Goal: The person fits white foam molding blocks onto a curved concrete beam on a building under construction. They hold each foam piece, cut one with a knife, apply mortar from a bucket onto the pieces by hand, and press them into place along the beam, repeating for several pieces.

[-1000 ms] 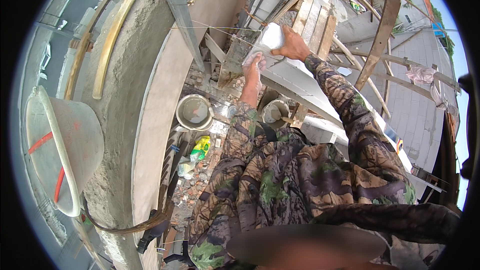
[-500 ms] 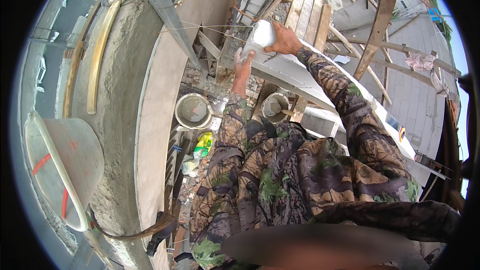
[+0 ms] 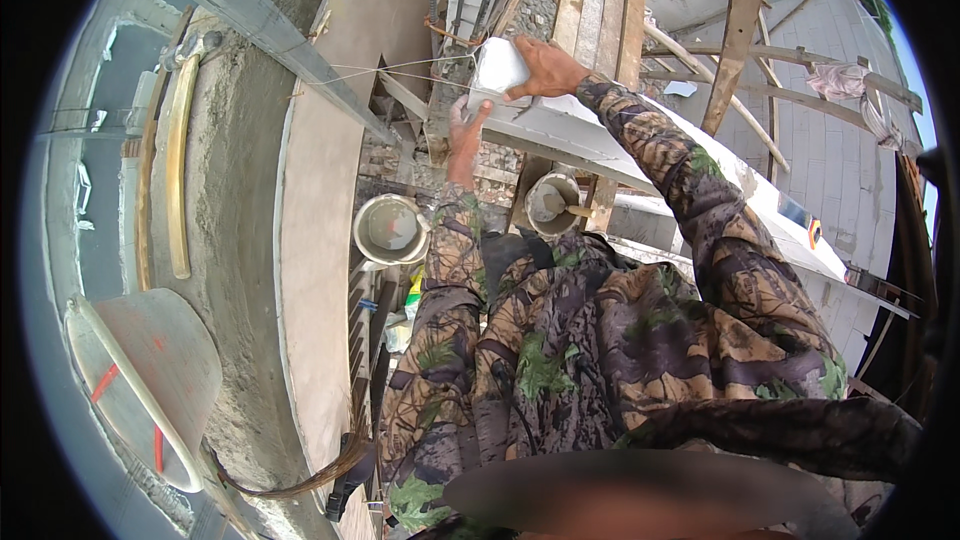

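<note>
A small white block [image 3: 503, 67] sits at the far end of a low white block wall [image 3: 600, 145]. My right hand [image 3: 545, 70] wraps over its right side, thumb toward me. My left hand [image 3: 465, 135] reaches up to its near left face, fingers raised and pressed against it. Thin pale strings [image 3: 400, 71] stretch leftward from the block to a metal post [image 3: 270, 30]. What lies beneath the block is hidden.
Two buckets [image 3: 357, 230] with grey mortar stand below, the right one holding a trowel [image 3: 579, 211]. A hammer [image 3: 178, 165] lies on the rough ledge at left, near a large pale bucket [image 3: 205, 370]. Wooden planks [image 3: 592, 15] and poles [image 3: 728, 40] crowd the far right.
The view has shifted, so the surroundings sit differently in the picture. Both hands stay on the white block, with no clear movement of it against the wall.
</note>
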`<state>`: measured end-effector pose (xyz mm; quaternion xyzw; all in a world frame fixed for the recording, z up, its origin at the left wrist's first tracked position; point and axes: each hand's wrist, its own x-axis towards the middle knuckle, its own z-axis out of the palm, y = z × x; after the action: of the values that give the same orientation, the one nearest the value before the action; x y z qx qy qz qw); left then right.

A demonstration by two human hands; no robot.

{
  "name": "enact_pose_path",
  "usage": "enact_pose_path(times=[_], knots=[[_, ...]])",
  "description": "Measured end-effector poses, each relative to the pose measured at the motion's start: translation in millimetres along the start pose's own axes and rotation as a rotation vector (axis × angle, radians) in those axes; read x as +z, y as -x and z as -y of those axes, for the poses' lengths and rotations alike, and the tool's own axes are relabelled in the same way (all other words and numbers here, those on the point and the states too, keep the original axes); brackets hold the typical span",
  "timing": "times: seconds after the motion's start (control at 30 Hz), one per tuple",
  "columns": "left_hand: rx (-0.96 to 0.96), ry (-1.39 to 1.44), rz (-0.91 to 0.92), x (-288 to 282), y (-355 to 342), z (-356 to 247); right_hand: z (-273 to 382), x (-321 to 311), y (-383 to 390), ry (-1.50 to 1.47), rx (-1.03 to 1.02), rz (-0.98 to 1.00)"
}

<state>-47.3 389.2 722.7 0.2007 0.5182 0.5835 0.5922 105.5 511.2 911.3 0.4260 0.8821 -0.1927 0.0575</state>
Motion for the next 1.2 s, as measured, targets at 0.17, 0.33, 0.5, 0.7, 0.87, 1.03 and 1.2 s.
enact_pose_path(times=[0.17,0.33,0.5,0.7,0.87,1.03,1.2], knots=[[-0.007,0.147,0.012,4,4,-2,-11,-12,-4,-0.167,0.027,0.074],[-0.047,0.210,-0.015,9,12,-16,-13,-11,-3,-0.174,0.039,0.076],[-0.067,0.191,-0.012,6,11,-18,-12,-7,-6,-0.160,0.045,0.042],[-0.074,0.166,-0.002,2,8,-15,-13,-11,-8,-0.130,0.072,0.131],[-0.089,0.137,-0.016,2,10,-19,-15,-13,-9,-0.129,0.065,0.155],[-0.080,0.115,-0.004,1,9,-21,-19,-11,-9,-0.134,-0.001,0.074],[0.005,0.157,0.037,2,6,-16,-23,-10,-8,-0.135,-0.035,0.067]])
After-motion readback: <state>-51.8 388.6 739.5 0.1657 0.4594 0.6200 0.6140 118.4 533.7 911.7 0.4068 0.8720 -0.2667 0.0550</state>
